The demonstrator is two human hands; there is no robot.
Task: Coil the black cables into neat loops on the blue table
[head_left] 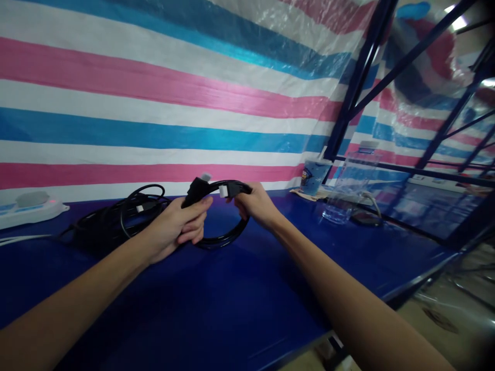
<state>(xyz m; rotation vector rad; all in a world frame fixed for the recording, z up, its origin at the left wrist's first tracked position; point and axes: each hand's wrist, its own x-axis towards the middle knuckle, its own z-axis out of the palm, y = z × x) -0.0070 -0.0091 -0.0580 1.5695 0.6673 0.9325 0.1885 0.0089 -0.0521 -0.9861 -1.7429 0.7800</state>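
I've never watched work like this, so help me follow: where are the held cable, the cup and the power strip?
Held cable [224, 240]: head view, on the lower part of its loop.
Cup [315, 176]: head view, on its side.
Power strip [23, 218]: head view, on its white casing.

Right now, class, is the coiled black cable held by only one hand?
No: the left hand and the right hand both grip the coiled black cable, one at each side of its loop.
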